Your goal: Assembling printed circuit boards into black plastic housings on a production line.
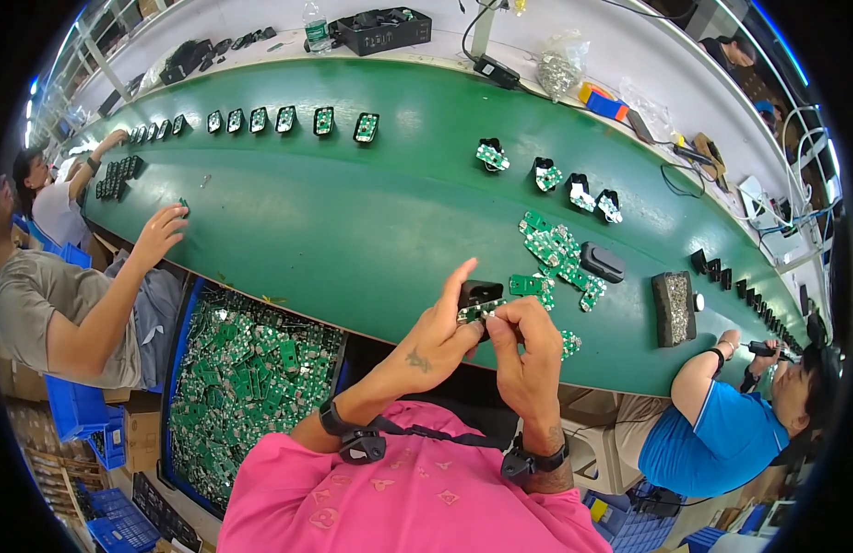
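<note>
My left hand (436, 336) and my right hand (523, 346) meet at the near edge of the green conveyor belt (353, 203). Together they pinch a small green circuit board (477, 311), held against a black plastic housing (479, 293) that my left hand steadies. My left index finger points up. A loose pile of green circuit boards (554, 253) and a black housing (602, 262) lie on the belt just beyond my right hand.
A blue bin of green circuit boards (247, 369) sits below the belt to my left. Rows of assembled black housings (288, 120) run along the belt. A person on the left reaches onto it; another in blue on the right holds a tool (763, 348).
</note>
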The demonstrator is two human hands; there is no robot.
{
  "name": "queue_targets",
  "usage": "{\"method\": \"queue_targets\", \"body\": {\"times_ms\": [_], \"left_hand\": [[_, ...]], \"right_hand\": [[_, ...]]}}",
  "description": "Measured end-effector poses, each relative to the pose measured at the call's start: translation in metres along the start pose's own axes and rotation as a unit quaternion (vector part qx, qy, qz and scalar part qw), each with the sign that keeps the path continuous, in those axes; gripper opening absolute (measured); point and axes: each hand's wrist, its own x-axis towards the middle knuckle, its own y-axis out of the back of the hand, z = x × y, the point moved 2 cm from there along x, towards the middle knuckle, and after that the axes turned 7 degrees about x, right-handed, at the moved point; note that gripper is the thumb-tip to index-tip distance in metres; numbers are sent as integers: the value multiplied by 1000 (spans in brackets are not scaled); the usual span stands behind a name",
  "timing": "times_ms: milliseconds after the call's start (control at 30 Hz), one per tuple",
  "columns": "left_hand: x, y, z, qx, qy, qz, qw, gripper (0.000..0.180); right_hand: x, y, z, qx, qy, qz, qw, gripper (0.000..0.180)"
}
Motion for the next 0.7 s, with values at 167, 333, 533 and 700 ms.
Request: {"method": "queue_targets", "body": {"times_ms": [167,333,533,700], "left_hand": [[-12,-2,20,135,-111,75,982,79],[-16,-2,26,171,-136,45,975,82],[-18,-1,35,253,-173,39,951,84],[-15,-2,36,265,-161,8,951,85]], "right_hand": [[-4,7,-10,-71,0,-11,997,4],[-1,14,-22,-81,-8,-62,995,5],[1,19,-24,-91,-5,-94,991,6],[4,26,-25,-117,-5,-131,985,8]]}}
